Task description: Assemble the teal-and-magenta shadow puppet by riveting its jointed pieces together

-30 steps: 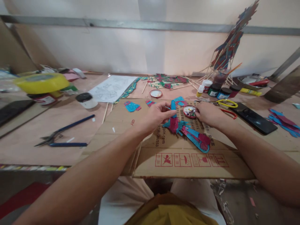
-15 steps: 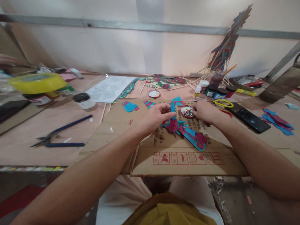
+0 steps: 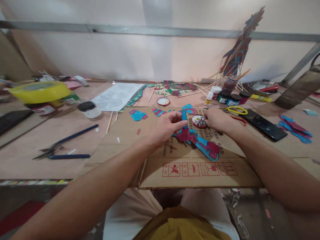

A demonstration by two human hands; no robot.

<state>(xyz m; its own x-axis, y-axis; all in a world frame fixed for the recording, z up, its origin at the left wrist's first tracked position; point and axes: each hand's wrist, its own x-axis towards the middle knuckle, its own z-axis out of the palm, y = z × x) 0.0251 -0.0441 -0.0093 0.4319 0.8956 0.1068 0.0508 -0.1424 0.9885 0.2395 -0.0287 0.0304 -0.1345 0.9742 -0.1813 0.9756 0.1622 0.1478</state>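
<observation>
My left hand (image 3: pixel 172 124) pinches the upright blue strip of a blue and maroon painted cutout (image 3: pixel 184 133) between thumb and fingers. The cutout's long arm-like part (image 3: pixel 206 146) slants down to the right over the cardboard sheet (image 3: pixel 152 170). At the right edge of a small red-rimmed lid (image 3: pixel 199 126) holding tiny shiny pieces, my right hand (image 3: pixel 217 119) has its fingers curled together. Whatever those fingertips hold, if anything, is hidden. Beyond the left hand lie more painted cutouts, one a blue piece with a maroon end (image 3: pixel 138 115).
Pliers (image 3: pixel 53 150) with blue handles lie at the left, near a black-lidded jar (image 3: pixel 90 109) and yellow tape (image 3: pixel 40 91). A phone (image 3: pixel 265 125), yellow-handled scissors (image 3: pixel 237 110), paint jars (image 3: pixel 233 99) and a bottle (image 3: pixel 298 88) are on the right. Behind is a drawing sheet (image 3: pixel 117 96).
The view has shifted slightly. My left hand keeps its grip on the cutout, and my right hand stays beside the lid, with almost no visible movement.
</observation>
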